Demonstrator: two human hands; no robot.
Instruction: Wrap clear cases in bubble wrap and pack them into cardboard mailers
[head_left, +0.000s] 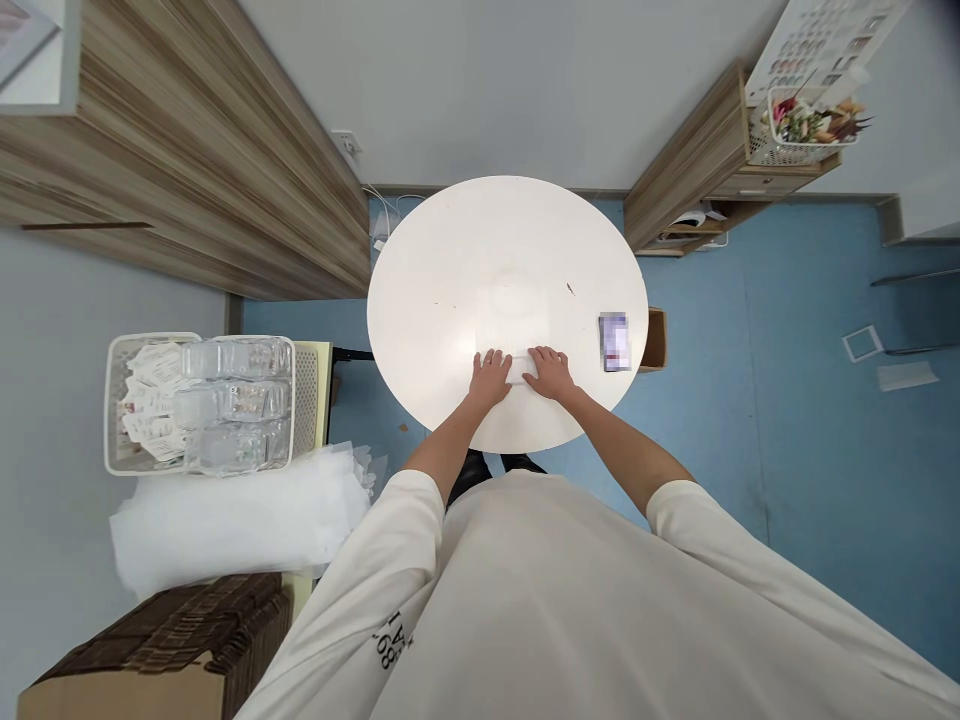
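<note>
- Resting: left hand (pixel 489 379) and right hand (pixel 550 373) lie palm-down, fingers lightly spread, touching but not visibly gripping a pale flat sheet (pixel 521 367)
- Sheet: between and partly under both hands, near the front edge of a round white table (pixel 450 262)
- Blurred printed card (pixel 615 342): flat on the table, right of the hands

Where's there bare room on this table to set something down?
On the round white table, the far half is bare, up to the rim. The near edge is crowded: the left hand and right hand on a pale flat item, a blurred packet to their right.
</note>
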